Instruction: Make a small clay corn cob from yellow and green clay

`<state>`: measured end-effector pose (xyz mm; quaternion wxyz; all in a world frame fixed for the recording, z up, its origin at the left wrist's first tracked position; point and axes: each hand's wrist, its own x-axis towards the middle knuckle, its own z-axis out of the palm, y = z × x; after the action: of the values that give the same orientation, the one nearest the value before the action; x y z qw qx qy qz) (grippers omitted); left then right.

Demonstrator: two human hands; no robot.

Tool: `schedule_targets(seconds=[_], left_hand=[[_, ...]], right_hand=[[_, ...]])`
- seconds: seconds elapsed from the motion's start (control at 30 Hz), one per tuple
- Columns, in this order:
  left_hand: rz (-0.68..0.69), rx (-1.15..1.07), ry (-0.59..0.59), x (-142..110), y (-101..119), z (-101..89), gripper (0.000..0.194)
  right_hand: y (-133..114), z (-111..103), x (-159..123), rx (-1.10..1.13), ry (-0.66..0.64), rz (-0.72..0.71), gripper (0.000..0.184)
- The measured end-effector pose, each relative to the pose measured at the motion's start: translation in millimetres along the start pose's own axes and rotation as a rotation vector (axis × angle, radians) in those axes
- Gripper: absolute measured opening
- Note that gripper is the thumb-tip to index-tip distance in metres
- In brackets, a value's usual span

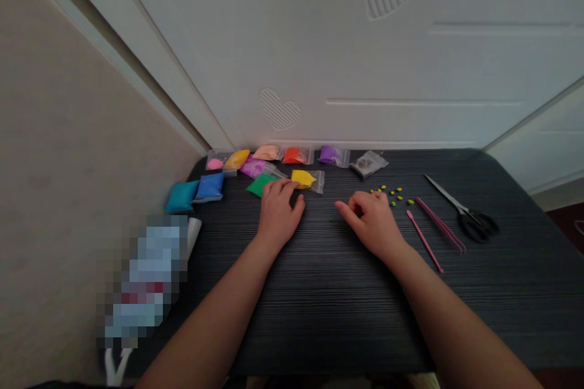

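My left hand (279, 211) lies palm down with its fingers apart. Its fingertips reach the lower edges of a green clay packet (262, 184) and a yellow clay packet (302, 179). My right hand (371, 222) rests on the dark table, fingers curled in and thumb pointing left. Whatever is inside those curled fingers is hidden. A tiny green bit (331, 219) sits on the table just left of the right thumb. Beyond and right of that hand are several small yellow-and-green pieces (399, 198), partly covered by its knuckles.
Along the back lie an orange-red packet (292, 155), a purple packet (333, 155) and a grey packet (368, 164). Blue packets (210, 187) are at left, above a pixelated bag (150, 273). Rightward lie a pink stick tool (425, 242), pink tweezers (440, 225) and scissors (469, 216).
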<state>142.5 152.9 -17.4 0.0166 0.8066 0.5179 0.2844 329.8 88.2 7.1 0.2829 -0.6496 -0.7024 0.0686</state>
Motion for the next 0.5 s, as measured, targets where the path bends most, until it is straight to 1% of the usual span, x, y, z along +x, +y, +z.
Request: schedule_targets(seconds=[0.07, 0.13, 0.2, 0.3, 0.43, 0.5], left_hand=[[-0.007, -0.007, -0.002, 0.0, 0.2, -0.4, 0.026], [-0.013, -0.014, -0.005, -0.2, 0.3, -0.6, 0.026], [-0.014, -0.018, -0.008, -0.5, 0.3, -0.6, 0.027], [-0.012, -0.021, -0.007, -0.9, 0.3, -0.2, 0.027], [-0.015, -0.029, -0.008, -0.9, 0.7, 0.0, 0.025], [-0.016, -0.029, -0.011, -0.6, 0.9, -0.3, 0.025]], right_hand=[[1.3, 1.1, -0.4, -0.003, 0.004, 0.000, 0.027], [2.8, 2.6, -0.6, 0.001, -0.005, -0.009, 0.017], [3.6, 3.8, -0.6, 0.010, -0.016, -0.022, 0.012], [2.4, 3.4, -0.6, 0.005, -0.029, -0.033, 0.016], [-1.3, 0.6, -1.3, -0.054, -0.059, -0.015, 0.027], [-1.8, 0.0, -1.7, -0.075, -0.066, -0.008, 0.029]])
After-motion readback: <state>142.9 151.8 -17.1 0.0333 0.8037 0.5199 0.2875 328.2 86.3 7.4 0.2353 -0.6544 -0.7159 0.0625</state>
